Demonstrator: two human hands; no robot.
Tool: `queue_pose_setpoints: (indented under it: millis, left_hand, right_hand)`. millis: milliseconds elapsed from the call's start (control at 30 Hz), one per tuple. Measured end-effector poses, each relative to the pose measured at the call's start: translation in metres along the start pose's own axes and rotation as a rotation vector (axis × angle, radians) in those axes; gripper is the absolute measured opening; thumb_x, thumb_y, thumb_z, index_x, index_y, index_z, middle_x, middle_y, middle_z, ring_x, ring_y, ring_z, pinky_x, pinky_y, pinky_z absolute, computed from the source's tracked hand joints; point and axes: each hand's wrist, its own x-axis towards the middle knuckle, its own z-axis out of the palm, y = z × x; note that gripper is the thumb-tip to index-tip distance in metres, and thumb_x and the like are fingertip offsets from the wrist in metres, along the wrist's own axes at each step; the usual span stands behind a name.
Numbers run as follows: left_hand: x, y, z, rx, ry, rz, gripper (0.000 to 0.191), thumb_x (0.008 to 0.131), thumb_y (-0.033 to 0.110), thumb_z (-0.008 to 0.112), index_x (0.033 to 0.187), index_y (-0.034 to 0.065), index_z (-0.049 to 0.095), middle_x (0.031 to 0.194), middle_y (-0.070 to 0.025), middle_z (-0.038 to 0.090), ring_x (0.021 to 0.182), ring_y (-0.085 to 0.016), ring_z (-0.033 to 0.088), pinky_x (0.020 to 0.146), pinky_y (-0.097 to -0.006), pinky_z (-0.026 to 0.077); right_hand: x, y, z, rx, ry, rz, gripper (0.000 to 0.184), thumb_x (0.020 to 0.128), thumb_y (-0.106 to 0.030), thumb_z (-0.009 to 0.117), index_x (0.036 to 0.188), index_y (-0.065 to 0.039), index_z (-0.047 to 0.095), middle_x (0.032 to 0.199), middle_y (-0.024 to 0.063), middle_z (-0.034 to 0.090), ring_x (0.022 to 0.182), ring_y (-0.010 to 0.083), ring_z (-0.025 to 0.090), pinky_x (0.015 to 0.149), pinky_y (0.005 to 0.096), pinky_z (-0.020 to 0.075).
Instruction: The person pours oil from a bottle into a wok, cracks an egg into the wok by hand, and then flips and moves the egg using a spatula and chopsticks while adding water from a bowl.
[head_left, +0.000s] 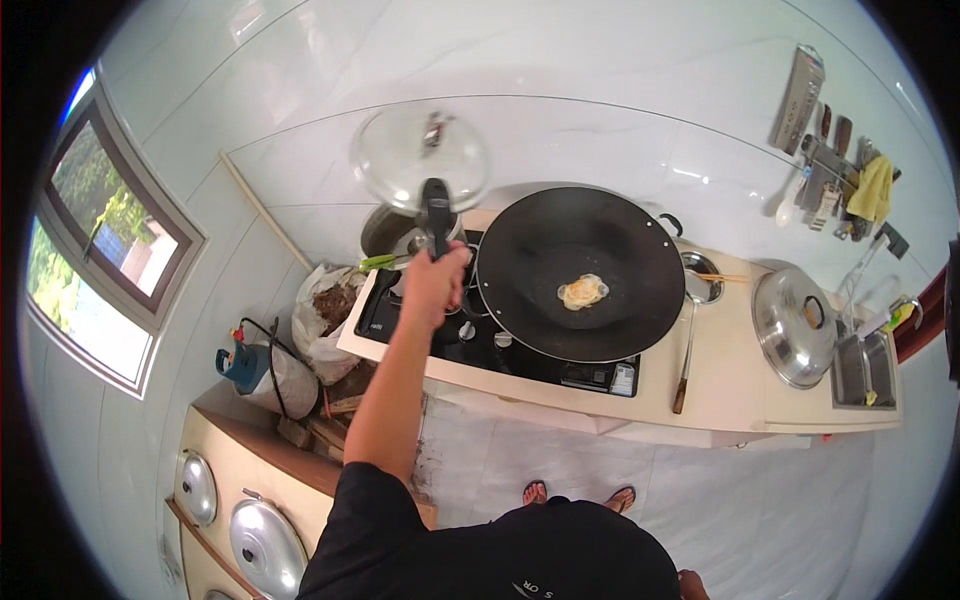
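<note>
My left hand (436, 281) grips the black handle of a round, shiny lid (420, 161), which looks like a pressure cooker's and is blurred. The lid is tilted above a metal pot (390, 232) at the left of the black gas stove; my hand and the lid's handle hide part of the pot. Something green (377, 262) lies by the pot's rim. Right of my left hand, a large black wok (577, 247) holds a fried egg (583, 292). Only a small part of my right hand (691, 585) shows at the bottom edge, beside my black shirt.
Right of the wok are a spatula (684, 360), a metal bowl (699, 270) with chopsticks, a domed lid (793, 328) and a sink (862, 371). Knives and utensils hang on the wall. A gas cylinder (274, 379) and a white sack (311, 300) stand at left.
</note>
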Motion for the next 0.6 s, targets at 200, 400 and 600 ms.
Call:
queue_pose_setpoints:
  millis: [200,400,600]
  left_hand:
    - [-0.108,-0.039,0.055,0.629,-0.086,0.285,0.033,0.083,0.027,0.075,0.107,0.0086,0.065,0.085,-0.0175,0.07,0.081,-0.035,0.068,0.073,-0.0406,0.052]
    - [-0.158,-0.056,0.099,0.754,-0.212,0.643,0.03,0.078,0.013,0.076,0.106,0.0069,0.066,0.093,-0.015,0.069,0.084,-0.037,0.066,0.072,-0.0397,0.053]
    - [-0.159,-0.058,0.086,0.902,-0.262,0.998,0.036,0.067,-0.004,0.065,0.1,0.0106,0.065,0.087,-0.0084,0.067,0.079,-0.031,0.066,0.064,-0.0388,0.051]
  right_hand:
    - [-0.005,-0.113,-0.059,-0.085,0.293,-0.271,0.042,0.075,-0.032,0.078,0.104,-0.004,0.068,0.076,0.0115,0.07,0.079,0.0261,0.069,0.073,0.0377,0.0551]
    - [-0.059,-0.235,-0.108,0.5,0.338,-0.661,0.029,0.093,-0.022,0.064,0.109,0.003,0.063,0.082,0.0112,0.069,0.067,0.0165,0.065,0.061,0.0296,0.0535]
    - [-0.149,-0.299,-0.158,1.48,-0.027,-0.946,0.082,0.097,-0.067,0.029,0.135,0.004,0.045,0.112,0.0195,0.065,0.097,0.0309,0.065,0.085,0.0434,0.0529]
